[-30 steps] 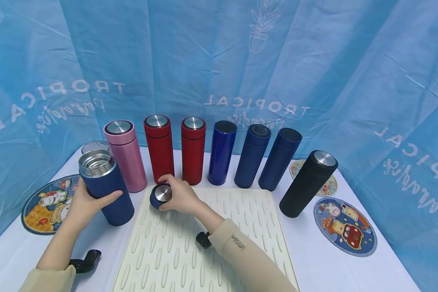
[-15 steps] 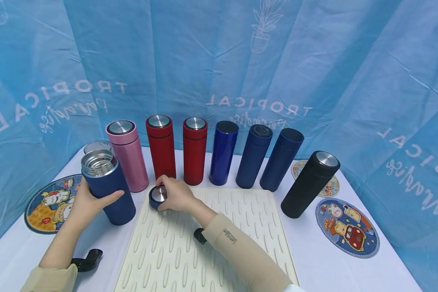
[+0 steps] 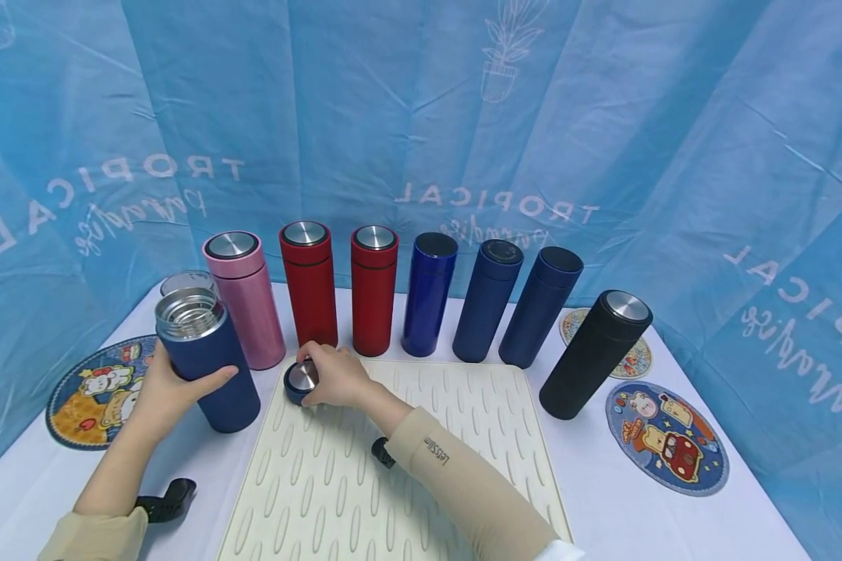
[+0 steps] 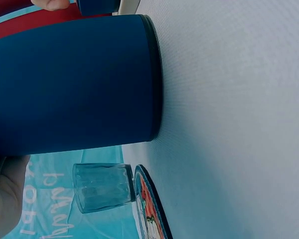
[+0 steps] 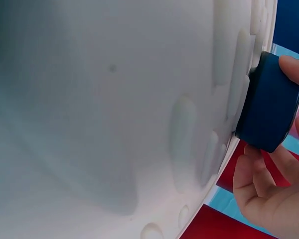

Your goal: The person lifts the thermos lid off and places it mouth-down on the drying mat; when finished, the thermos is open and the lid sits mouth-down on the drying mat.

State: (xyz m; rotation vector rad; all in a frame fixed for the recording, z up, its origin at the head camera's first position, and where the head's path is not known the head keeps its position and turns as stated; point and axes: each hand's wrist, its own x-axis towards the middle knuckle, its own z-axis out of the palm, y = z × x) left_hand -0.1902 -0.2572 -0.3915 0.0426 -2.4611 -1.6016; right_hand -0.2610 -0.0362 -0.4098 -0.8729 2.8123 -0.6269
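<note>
A wide navy thermos bottle [image 3: 210, 347] stands uncapped at the left of the table, its threaded steel mouth showing. My left hand [image 3: 164, 397] grips it from the left side, thumb across its front. In the left wrist view the thermos body [image 4: 74, 84] fills much of the frame, base on the white cloth. My right hand [image 3: 337, 378] holds a navy lid [image 3: 302, 376] with a steel top at the back left corner of the cream ridged mat [image 3: 393, 467]. From the right wrist view, fingers and thumb are around the lid [image 5: 271, 102], which sits flat on the mat.
Behind the mat stand a pink bottle [image 3: 249, 312], two red bottles [image 3: 309, 296] and several blue ones [image 3: 428, 304]. A black bottle [image 3: 589, 362] is at right. A clear glass [image 4: 102, 186] stands behind the thermos on a patterned round coaster [image 3: 98, 397].
My right hand has moved slightly left with the lid, which has come down onto the mat's corner. The left hand and thermos stay in place.
</note>
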